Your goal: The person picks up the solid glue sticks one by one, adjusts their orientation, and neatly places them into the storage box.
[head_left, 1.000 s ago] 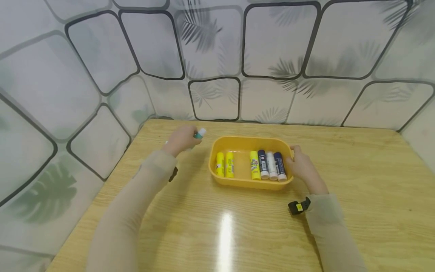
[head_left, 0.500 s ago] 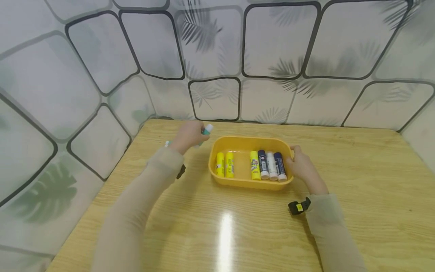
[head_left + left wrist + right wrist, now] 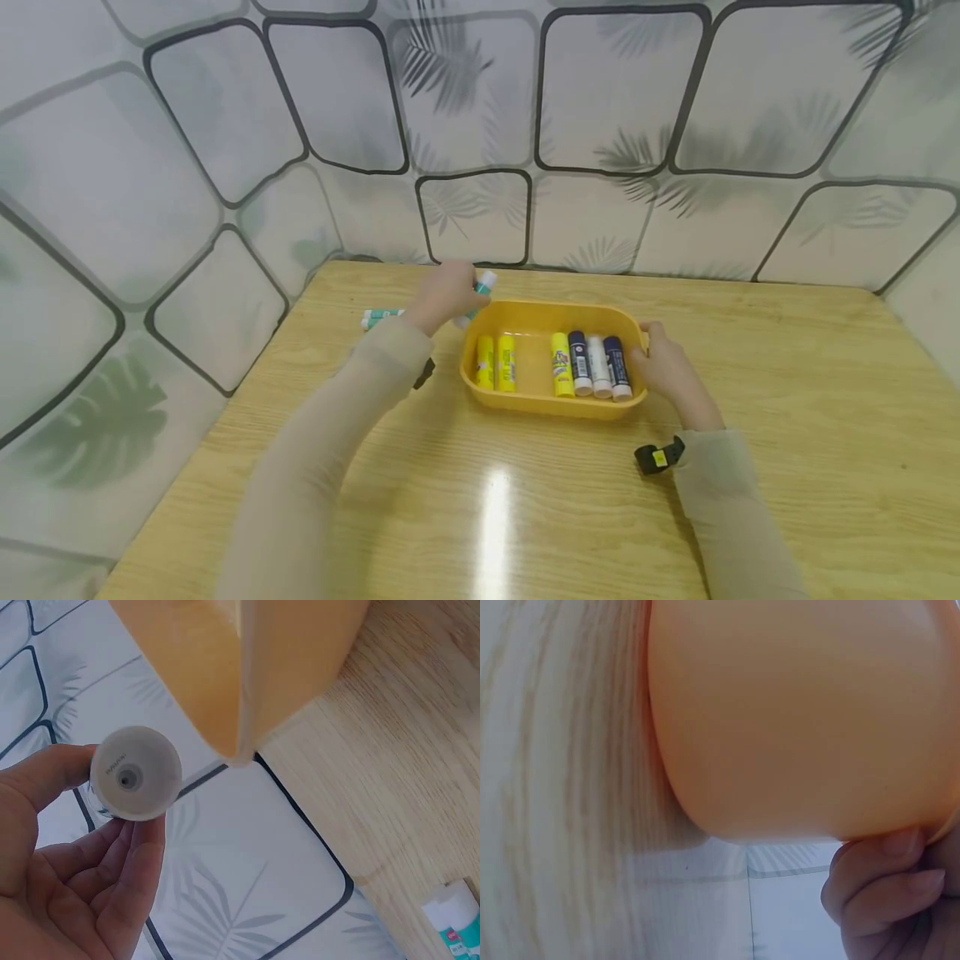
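Observation:
My left hand [image 3: 444, 296] pinches a teal-and-white glue stick [image 3: 486, 282] between thumb and fingers, just beyond the left end of a yellow plastic bin [image 3: 555, 407]. In the left wrist view the white round base of this glue stick [image 3: 146, 772] faces the camera, beside the bin's rim. My right hand [image 3: 666, 367] grips the bin's right end at the rim; the right wrist view shows curled fingers [image 3: 885, 900] against its outer wall. Inside the bin, two yellow glue sticks [image 3: 507, 363] lie at the left. Another yellow one [image 3: 562, 365], two navy ones [image 3: 618, 368] and a white one [image 3: 599, 367] line the right.
More teal-and-white glue sticks [image 3: 381, 315] lie on the wooden table [image 3: 585, 508] behind my left forearm, one partly hidden by it. A patterned wall covering [image 3: 600, 92] rises along the table's back and left edges.
My left hand has moved right with the teal-and-white glue stick, up to the bin's left end. The glue sticks behind it have come into view. My right hand and the bin stay put.

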